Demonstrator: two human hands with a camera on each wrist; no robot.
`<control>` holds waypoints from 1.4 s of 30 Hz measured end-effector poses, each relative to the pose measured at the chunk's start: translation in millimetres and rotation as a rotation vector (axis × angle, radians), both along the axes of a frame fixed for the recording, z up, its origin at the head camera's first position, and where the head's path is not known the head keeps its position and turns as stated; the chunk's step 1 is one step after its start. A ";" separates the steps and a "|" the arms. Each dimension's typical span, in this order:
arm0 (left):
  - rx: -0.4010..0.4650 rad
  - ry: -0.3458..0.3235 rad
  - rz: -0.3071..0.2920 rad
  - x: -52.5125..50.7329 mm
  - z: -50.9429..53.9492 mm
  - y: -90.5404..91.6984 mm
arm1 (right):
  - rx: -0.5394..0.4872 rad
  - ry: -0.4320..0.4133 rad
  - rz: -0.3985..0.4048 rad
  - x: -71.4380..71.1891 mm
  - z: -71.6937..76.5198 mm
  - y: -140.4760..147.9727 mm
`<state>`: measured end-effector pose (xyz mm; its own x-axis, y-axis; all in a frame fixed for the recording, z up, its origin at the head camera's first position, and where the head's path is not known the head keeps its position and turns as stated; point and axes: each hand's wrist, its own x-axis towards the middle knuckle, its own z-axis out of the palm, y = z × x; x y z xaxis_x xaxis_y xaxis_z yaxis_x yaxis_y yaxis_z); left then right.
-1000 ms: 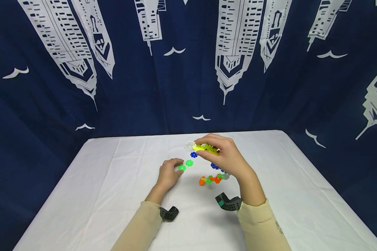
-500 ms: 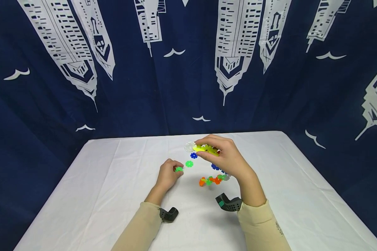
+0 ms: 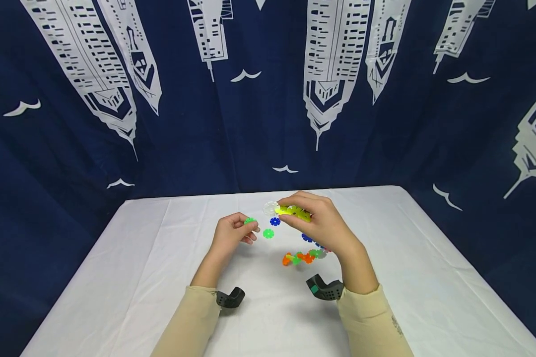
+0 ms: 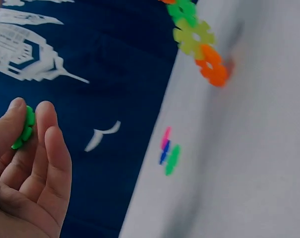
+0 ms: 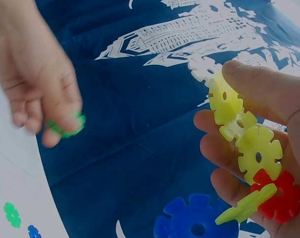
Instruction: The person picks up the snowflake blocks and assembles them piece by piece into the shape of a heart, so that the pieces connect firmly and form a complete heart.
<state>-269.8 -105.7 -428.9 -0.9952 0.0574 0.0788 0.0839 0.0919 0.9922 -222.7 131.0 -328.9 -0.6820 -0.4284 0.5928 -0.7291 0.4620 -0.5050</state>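
My left hand (image 3: 232,232) pinches a green notched plastic disc (image 4: 28,126) between thumb and fingers, raised above the table. My right hand (image 3: 318,218) grips a chain of interlocking notched discs by its yellow part (image 5: 259,153). At the chain's upper end a clear disc (image 3: 270,208) sticks out past the fingertips. Below the fingers come a red disc (image 5: 281,196) and a large-looking blue disc (image 5: 192,220). The chain curves down to its other end, an orange disc (image 4: 212,67). Part of the chain is hidden behind my right hand and wrist.
A loose green disc (image 3: 268,233) and a loose blue disc (image 3: 275,221) lie on the white-covered table (image 3: 161,277), between the hands. Near them in the left wrist view is a pink disc (image 4: 166,136). A dark blue printed curtain (image 3: 250,129) stands behind the table.
My left hand has picked a green disc up from the table and lifted it, shifting slightly left. My right hand and the chain stay nearly still.
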 end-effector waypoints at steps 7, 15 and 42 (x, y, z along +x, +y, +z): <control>0.014 0.085 -0.095 14.9 32.3 -1.2 | 0.009 0.004 -0.006 -0.8 0.2 -0.5; 0.037 0.216 -0.253 36.0 58.0 0.1 | 0.036 0.015 -0.024 -1.2 0.1 -0.3; 0.186 0.255 -0.309 57.1 76.3 11.0 | 0.036 0.067 0.038 2.7 0.7 -3.6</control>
